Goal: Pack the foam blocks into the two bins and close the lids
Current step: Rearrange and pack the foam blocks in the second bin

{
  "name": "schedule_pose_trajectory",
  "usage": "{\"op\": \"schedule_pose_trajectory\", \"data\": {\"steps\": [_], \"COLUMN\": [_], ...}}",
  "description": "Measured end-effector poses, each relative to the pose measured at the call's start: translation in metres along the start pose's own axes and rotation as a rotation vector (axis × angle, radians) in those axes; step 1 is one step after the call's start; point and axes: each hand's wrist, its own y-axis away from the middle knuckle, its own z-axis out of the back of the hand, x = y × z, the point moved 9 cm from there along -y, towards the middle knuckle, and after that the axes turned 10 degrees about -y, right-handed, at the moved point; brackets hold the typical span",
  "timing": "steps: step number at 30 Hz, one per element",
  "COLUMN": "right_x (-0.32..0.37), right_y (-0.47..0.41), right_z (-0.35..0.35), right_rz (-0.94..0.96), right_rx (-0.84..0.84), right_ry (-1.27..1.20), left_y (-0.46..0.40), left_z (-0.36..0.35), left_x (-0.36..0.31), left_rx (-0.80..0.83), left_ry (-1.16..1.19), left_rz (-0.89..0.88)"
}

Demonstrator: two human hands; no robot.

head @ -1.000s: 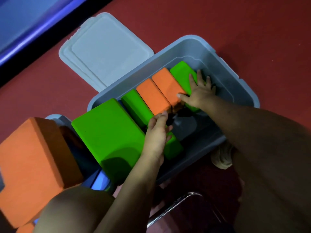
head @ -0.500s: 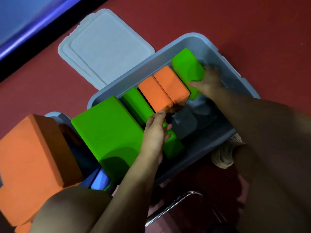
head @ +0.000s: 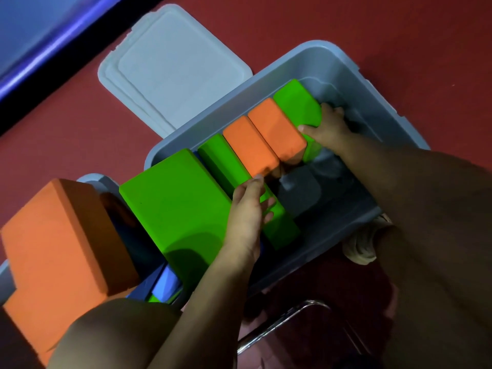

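A grey bin (head: 354,67) lies open on the red floor with foam blocks standing in a row inside. My right hand (head: 328,129) grips the far green block (head: 295,102) at its end, thumb against the neighbouring orange block (head: 277,129). A second orange block (head: 247,145) and a long green block (head: 226,161) follow. My left hand (head: 247,217) rests flat on the long green block, fingers straight, beside a large green block (head: 175,206). A big orange block (head: 58,235) sits over a second bin (head: 93,179) at the left, mostly hidden.
Grey lids (head: 173,67) lie stacked on the floor behind the bin. A blue block (head: 165,286) shows below the large green one. A chrome chair leg (head: 279,323) curves near my legs. A blue wall edge (head: 53,49) runs along the top left.
My right hand tipped the far green block up on edge and now holds it against the orange block. My left hand stayed on the long green block.
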Motion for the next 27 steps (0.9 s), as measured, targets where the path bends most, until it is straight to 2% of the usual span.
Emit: {"op": "schedule_pose_trajectory", "data": {"steps": [4,9,11,17,19,21,24,27], "right_x": [0.043,0.113,0.123,0.116,0.098,0.075,0.059,0.057], "right_y": [0.030,0.108,0.139,0.223,0.245,0.270,0.313,0.337], "right_z": [0.007,-0.013,-0.018,-0.060,-0.084,-0.107,-0.143,-0.169], "right_rz": [0.115,0.330,0.338,0.102,-0.050,-0.278,-0.562,-0.661], "right_rx": [-0.128,0.024,0.050,0.146,0.175,0.190,0.279,0.371], "right_ry": [0.081,-0.105,-0.111,-0.169,-0.284,-0.498,-0.813,-0.935], "left_y": [0.008,0.040,0.059,0.116,0.134,0.149,0.165,0.159], "left_z": [0.002,0.033,0.058,0.156,0.195,0.237,0.297,0.337], "left_x": [-0.016,-0.054,-0.062,-0.046,-0.040,-0.032,-0.007,0.024], "left_rx": [-0.013,-0.104,-0.146,-0.265,-0.355,-0.491,-0.737,-0.839], "left_ry": [0.008,0.089,0.065,0.012,0.028,0.045,0.074,0.074], "left_rz": [-0.052,-0.254,-0.352,-0.488,-0.537,-0.569,-0.513,-0.377]}}
